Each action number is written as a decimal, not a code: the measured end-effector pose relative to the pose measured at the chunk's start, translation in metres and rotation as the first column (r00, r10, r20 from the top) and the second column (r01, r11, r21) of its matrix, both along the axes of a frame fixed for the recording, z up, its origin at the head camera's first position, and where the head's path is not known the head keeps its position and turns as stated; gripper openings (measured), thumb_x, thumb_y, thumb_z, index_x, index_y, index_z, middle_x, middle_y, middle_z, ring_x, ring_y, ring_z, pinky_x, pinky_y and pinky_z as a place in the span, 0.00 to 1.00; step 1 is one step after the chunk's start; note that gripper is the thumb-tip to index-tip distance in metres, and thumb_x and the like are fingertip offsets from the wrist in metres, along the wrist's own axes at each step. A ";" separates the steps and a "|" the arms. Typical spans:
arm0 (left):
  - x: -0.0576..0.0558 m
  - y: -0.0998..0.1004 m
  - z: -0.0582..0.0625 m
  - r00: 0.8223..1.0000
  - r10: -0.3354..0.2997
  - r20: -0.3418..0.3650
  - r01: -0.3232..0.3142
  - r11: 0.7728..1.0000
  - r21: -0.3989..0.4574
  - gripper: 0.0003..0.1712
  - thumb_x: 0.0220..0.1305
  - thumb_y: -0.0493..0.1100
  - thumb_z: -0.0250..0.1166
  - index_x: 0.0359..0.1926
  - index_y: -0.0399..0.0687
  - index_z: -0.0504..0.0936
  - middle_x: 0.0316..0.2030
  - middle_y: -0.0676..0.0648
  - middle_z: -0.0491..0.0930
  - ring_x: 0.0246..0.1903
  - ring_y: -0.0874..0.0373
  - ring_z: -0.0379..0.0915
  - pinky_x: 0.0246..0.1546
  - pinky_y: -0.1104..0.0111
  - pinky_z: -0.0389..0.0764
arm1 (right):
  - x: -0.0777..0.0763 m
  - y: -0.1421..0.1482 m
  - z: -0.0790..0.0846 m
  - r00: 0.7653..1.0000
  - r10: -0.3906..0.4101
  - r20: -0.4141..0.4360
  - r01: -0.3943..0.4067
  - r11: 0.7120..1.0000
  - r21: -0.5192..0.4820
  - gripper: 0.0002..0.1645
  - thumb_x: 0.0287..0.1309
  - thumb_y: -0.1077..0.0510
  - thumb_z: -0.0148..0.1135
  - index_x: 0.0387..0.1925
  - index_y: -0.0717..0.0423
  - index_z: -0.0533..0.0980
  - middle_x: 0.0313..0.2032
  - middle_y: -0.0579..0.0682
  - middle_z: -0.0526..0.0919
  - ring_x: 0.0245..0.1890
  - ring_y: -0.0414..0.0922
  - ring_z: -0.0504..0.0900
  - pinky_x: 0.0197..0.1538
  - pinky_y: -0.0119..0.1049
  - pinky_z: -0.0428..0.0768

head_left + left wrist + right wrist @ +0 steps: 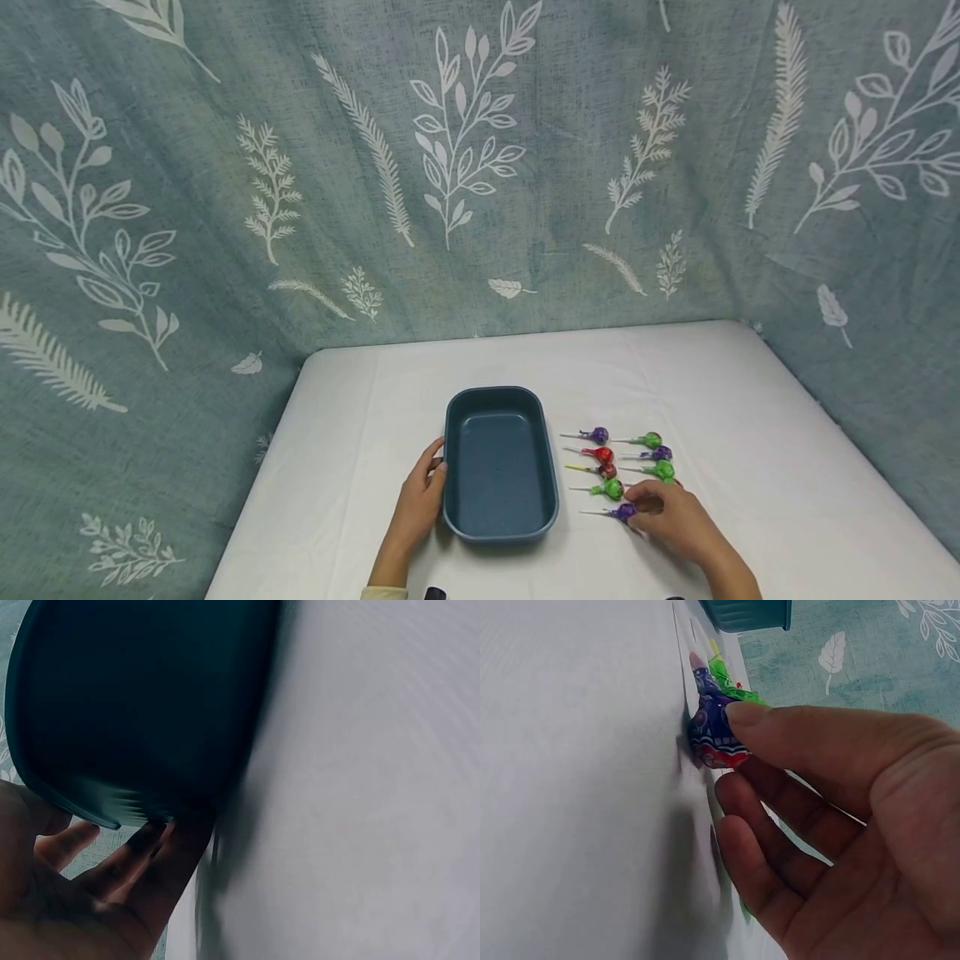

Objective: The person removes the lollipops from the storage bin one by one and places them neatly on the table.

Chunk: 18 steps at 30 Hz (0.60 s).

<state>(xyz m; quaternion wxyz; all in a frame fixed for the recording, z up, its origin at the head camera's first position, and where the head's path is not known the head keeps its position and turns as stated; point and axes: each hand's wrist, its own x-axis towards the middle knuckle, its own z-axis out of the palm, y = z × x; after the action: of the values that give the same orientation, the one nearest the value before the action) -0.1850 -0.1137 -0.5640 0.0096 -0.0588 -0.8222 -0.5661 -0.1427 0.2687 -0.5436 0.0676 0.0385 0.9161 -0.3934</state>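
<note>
A dark blue rectangular plastic tray [501, 533] stands on the white table. My left hand [422, 498] rests against its left side, and the left wrist view shows the fingers [172, 877] lying along the tray's outer wall below the rim. My right hand [670, 518] pinches the wrapped head of a purple lollipop [622, 512] between thumb and fingertips, close to the tabletop. In the right wrist view the thumb lies on the lollipop's purple wrapper [709, 724]. Just beyond it is a green lollipop [611, 489].
Several more lollipops lie in two columns right of the tray, among them a red one [600, 455], a purple one [597, 435] and a green one [651, 439]. Their sticks point left. A leaf-patterned green curtain [555, 167] hangs behind the white table [360, 417].
</note>
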 end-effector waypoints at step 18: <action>-0.002 -0.008 0.005 0.998 0.062 0.014 -0.061 0.997 -0.055 0.26 0.80 0.48 0.51 0.74 0.49 0.68 0.59 0.38 0.78 0.54 0.45 0.79 0.53 0.48 0.78 | -0.014 -0.015 0.022 0.964 -0.031 -0.263 0.038 0.999 0.022 0.17 0.64 0.58 0.69 0.52 0.61 0.81 0.47 0.54 0.86 0.47 0.52 0.85 0.50 0.47 0.82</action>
<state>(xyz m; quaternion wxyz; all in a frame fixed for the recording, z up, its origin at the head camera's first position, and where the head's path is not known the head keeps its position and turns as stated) -0.1871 -0.1222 -0.5593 0.0192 -0.0292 -0.8388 -0.5434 -0.1566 0.2534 -0.5211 -0.0618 0.0027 0.9212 -0.3840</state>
